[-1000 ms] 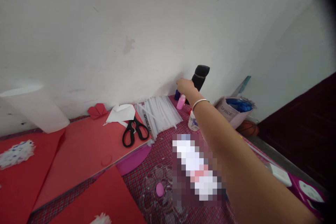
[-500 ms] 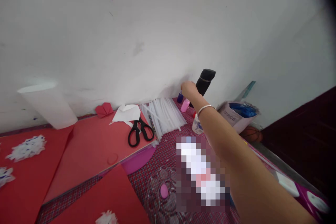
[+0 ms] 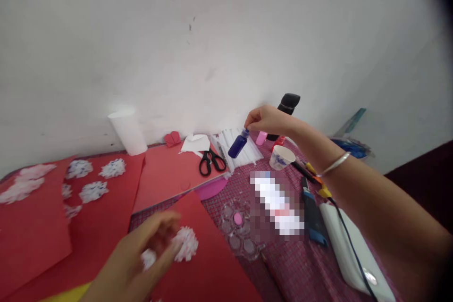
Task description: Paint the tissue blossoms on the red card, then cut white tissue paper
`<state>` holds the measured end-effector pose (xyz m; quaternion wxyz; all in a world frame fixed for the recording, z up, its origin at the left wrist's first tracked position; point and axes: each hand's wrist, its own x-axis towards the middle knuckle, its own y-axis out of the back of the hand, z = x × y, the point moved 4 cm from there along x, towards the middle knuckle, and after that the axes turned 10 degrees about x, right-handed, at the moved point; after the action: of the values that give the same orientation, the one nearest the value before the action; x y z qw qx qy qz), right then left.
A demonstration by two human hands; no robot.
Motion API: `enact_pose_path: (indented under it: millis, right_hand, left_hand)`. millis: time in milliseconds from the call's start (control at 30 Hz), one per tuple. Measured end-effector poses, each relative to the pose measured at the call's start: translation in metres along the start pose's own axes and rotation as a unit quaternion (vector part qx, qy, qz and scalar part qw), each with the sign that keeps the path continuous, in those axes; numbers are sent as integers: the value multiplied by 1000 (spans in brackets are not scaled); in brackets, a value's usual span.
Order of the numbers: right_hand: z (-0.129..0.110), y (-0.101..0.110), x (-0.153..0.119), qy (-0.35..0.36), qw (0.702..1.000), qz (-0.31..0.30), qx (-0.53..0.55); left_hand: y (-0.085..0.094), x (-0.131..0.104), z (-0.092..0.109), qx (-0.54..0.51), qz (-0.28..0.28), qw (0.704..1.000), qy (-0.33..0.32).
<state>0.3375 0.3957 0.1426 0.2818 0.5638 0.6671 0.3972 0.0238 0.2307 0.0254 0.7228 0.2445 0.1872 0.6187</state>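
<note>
Raised from its spot by the wall since the earlier frame, the dark blue bottle (image 3: pixel 238 145) now hangs tilted above the white strips (image 3: pixel 253 153), its top pinched between the thumb and fingers of the right hand (image 3: pixel 266 120). The left hand (image 3: pixel 138 255) has come into view over a red sheet (image 3: pixel 212 255), loosely curved, its thumb and fingertips parted; blur makes it hard to say whether they touch the white tuft (image 3: pixel 187 244) just beside them. Near the right hand stand a pink bottle (image 3: pixel 261 138) and a paper cup (image 3: pixel 282 157), with a red item (image 3: pixel 279 143) behind the cup. Black-handled scissors (image 3: pixel 212 162) lie beside the strips. Closer in is a clear flower-shaped tray (image 3: pixel 234 241) with a pink oval (image 3: pixel 238 218) at its middle. Farther left, a white roll (image 3: pixel 129 132) stands near the wall (image 3: pixel 212 47).
</note>
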Motion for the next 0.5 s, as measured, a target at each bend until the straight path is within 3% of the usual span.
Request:
enact_pose_path:
  millis: [167,333,400,500]
  right_hand:
    - [-62,-34,-58,86,977,-123,149]
    - [-106,-63,-93,142,955,-187,181]
    - [-118,-71,-100,168,950,-177,193]
    - [-132,-81,-108,203,946,-100,232]
  left_hand:
    - [-34,24,28,-156,-123,979,41]
    - [-55,8,47,-214,-224,951,9]
    - [-55,-2,43,-194,-221,956,-2]
    - [-45,-13,35,-137,-165,976,-24]
